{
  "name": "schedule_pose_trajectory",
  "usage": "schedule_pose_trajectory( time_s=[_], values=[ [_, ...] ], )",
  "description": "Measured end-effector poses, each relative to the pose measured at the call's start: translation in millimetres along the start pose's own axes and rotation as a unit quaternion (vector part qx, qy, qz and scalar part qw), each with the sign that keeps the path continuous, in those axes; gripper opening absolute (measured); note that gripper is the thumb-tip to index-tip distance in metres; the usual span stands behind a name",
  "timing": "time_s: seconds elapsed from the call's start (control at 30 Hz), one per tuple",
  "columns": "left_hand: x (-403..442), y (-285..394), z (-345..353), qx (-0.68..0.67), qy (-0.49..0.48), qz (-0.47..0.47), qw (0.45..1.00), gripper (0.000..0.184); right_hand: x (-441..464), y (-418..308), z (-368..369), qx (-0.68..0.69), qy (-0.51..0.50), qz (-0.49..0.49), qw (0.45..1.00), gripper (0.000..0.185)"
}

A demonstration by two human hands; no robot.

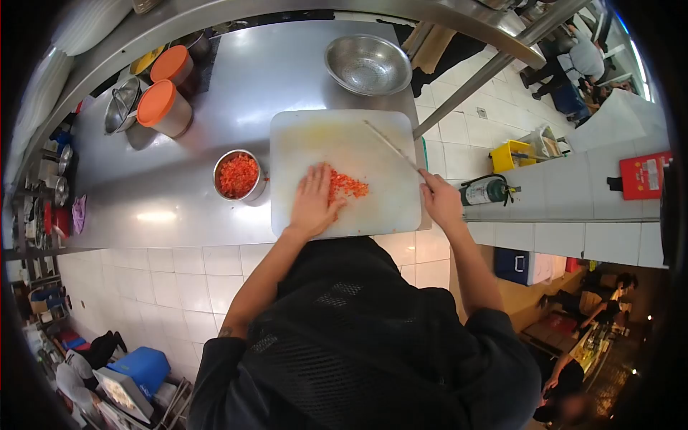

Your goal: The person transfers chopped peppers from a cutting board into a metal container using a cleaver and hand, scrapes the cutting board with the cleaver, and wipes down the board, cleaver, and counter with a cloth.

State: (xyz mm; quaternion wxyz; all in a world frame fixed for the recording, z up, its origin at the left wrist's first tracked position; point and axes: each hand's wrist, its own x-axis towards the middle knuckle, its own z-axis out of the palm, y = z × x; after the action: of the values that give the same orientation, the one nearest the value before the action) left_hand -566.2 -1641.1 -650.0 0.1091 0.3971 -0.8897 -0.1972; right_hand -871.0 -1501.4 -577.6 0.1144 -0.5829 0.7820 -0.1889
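Observation:
A white cutting board (387, 193) lies at the front edge of the steel table, with a small heap of finely chopped red vegetable (350, 185) on it. My left hand (312, 197) rests flat against the left side of that heap, fingers stretched out. In my right hand (440, 198), at the board's right edge, is the handle of a knife (390, 145); its blade slants up and left over the board. Left of the board stands a round metal container (239, 175) filled with more chopped red vegetable. Which vegetable it is, I cannot tell.
A metal colander (368, 66) sits behind the board. Tubs with orange lids (159, 104) and a strainer (123, 107) stand at the back left. A steel post (480, 79) rises on the right, near a fire extinguisher (487, 190). Other people are farther off.

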Motion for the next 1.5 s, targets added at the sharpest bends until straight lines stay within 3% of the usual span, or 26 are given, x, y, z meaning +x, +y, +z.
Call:
schedule_pose_trajectory(
  time_s=[0.1, 0.3, 0.47, 0.6, 0.67, 0.9, 0.97, 1.07, 1.17, 1.23, 1.3, 1.43, 1.5],
  values=[
    [-2, 3, -3, -0.057, -0.009, 0.045, 0.997, 0.084, -3, -1, 12, -0.056, 0.027, 0.010, 0.998, 0.037],
    [-20, -25, -53, -0.138, 0.113, 0.016, 0.984, 0.075, -24, -63, 13, -0.077, -0.050, -0.087, 0.992, 0.040],
    [-33, -44, -90, -0.135, 0.264, -0.008, 0.955, 0.071, 0, -140, 9, -0.098, 0.058, -0.162, 0.980, 0.047],
    [-27, -46, -117, -0.087, 0.313, -0.014, 0.946, 0.073, 30, -204, 21, -0.136, 0.065, -0.217, 0.964, 0.048],
    [-26, -41, -127, 0.030, 0.196, -0.015, 0.980, 0.079, 41, -225, 28, -0.142, 0.064, -0.252, 0.955, 0.046],
    [-63, -111, -107, 0.102, 0.182, -0.156, 0.965, 0.086, 41, -221, 15, -0.155, 0.061, -0.262, 0.951, 0.046],
    [-74, -127, -103, 0.137, 0.141, -0.170, 0.966, 0.087, 37, -211, 7, -0.185, 0.058, -0.244, 0.950, 0.046],
    [-72, -122, -109, 0.131, 0.107, -0.145, 0.975, 0.086, 36, -203, -1, -0.213, 0.042, -0.234, 0.948, 0.046],
    [-49, -98, -124, 0.062, 0.178, -0.125, 0.974, 0.086, 41, -204, 7, -0.226, 0.054, -0.252, 0.939, 0.046],
    [-28, -70, -126, 0.051, 0.200, -0.022, 0.978, 0.088, 43, -210, 19, -0.217, 0.056, -0.254, 0.941, 0.045],
    [-14, -35, -128, 0.063, 0.144, 0.011, 0.988, 0.088, 45, -220, 24, -0.207, 0.060, -0.262, 0.940, 0.044],
    [-8, -27, -117, 0.077, 0.113, 0.035, 0.990, 0.087, 43, -226, 21, -0.169, 0.056, -0.265, 0.948, 0.041],
    [-18, -46, -114, 0.081, 0.127, -0.013, 0.988, 0.085, 39, -220, 18, -0.163, 0.061, -0.258, 0.950, 0.040]
  ],
)
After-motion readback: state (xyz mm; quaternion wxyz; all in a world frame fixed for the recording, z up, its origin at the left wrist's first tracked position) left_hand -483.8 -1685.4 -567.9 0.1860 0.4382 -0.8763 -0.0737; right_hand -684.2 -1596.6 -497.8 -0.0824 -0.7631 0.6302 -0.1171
